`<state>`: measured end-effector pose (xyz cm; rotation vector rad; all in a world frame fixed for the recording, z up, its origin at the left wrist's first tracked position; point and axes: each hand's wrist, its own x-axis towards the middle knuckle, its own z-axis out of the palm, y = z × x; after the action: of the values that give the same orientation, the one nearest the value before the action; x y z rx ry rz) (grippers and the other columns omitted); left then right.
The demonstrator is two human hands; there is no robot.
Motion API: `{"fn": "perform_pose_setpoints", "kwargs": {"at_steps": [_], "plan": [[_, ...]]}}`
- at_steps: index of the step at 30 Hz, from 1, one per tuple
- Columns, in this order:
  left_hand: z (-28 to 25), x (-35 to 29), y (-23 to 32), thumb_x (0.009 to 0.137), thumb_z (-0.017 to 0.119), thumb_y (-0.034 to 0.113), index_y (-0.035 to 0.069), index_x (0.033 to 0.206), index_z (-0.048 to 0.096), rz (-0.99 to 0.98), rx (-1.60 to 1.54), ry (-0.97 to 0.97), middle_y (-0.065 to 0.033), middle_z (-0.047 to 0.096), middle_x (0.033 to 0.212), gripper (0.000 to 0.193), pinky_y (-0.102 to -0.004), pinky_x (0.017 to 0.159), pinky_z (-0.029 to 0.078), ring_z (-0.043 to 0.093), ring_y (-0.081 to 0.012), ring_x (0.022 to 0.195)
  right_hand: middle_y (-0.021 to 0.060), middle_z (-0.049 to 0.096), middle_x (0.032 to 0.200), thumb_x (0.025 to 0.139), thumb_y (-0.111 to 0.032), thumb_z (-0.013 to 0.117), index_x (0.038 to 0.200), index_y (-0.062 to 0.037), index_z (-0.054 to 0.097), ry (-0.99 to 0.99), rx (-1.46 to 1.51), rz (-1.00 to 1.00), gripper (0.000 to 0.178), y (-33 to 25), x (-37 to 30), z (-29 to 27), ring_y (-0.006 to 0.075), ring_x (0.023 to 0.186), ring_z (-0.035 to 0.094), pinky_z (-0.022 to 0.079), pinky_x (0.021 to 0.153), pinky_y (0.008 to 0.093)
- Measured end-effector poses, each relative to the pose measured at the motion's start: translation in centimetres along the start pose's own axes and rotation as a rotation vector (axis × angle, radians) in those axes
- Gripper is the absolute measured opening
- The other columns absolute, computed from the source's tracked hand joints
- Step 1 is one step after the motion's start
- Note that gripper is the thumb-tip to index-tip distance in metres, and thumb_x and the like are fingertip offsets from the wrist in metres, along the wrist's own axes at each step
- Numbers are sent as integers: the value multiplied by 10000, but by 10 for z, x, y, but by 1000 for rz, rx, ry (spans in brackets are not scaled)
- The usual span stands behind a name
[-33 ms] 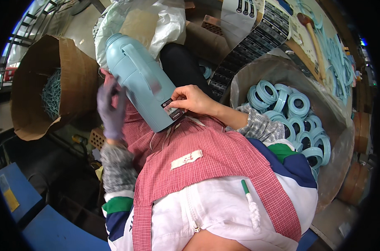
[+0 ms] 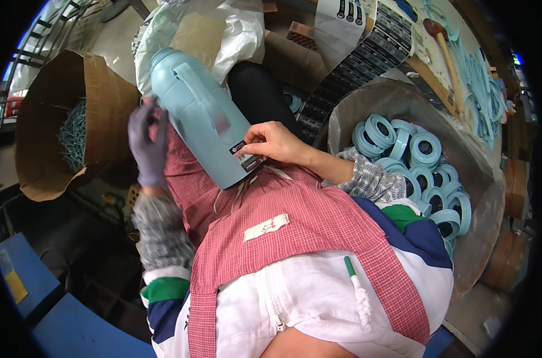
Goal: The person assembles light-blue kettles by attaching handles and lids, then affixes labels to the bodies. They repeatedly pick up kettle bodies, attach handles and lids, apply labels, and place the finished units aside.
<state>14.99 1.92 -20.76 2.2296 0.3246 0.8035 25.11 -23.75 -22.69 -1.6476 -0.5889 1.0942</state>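
A light blue vacuum flask (image 2: 190, 98) with a side handle lies slanted across my lap, its top pointing up and left. On its lower side, near the base, is a small black label (image 2: 251, 161). My bare right hand (image 2: 275, 142) has its thumb and curled fingers pinched at the label's upper edge, against the flask. My left hand (image 2: 147, 143), in a pale purple glove, is to the left of the flask and apart from it. The gloved fingers are spread, with nothing seen in them.
A brown cardboard drum (image 2: 113, 110) with thin blue-green strips stands left. At right, a plastic-lined bin (image 2: 482, 238) holds several light blue rings. A long strip of black labels (image 2: 366, 62) hangs from a worktable with a wooden-handled hammer (image 2: 448, 59). A white plastic bag (image 2: 241, 27) lies beyond the flask.
My left hand has moved a little to the left, away from the flask, and its fingers show more clearly spread. My right hand and the flask have stayed in place.
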Motion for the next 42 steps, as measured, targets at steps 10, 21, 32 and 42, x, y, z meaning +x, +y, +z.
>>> {"fn": "perform_pose_setpoints", "kwargs": {"at_steps": [10,21,32,42], "plan": [[43,148,-122,867,638,443,-21,1048,649,-479,-128,-345,-59,659,870,499,-268,733,444,570,-137,790,96,636,670,792,-371,718,767,-12,621,204,-501,-154,372,2,0,9,212,587,617,486,570,330],[-176,38,89,929,487,345,25,1425,321,-97,-562,277,-191,433,1389,613,-453,983,454,494,-318,1224,136,643,711,863,-267,600,819,-50,651,329,-546,-514,227,-3,107,-69,297,682,640,480,619,381],[-209,2,151,846,583,35,-52,894,588,83,460,6,-211,585,1035,100,-449,847,449,562,-386,957,117,591,1022,690,-92,633,848,-95,693,369,-1391,-540,169,29,315,-31,298,1005,570,521,801,382],[-239,38,115,829,712,74,16,1031,562,39,369,126,-112,586,1033,258,-306,757,483,568,-178,878,132,642,800,772,-173,684,934,-45,629,294,-749,-621,213,6,255,-68,301,781,642,489,693,405]]}}
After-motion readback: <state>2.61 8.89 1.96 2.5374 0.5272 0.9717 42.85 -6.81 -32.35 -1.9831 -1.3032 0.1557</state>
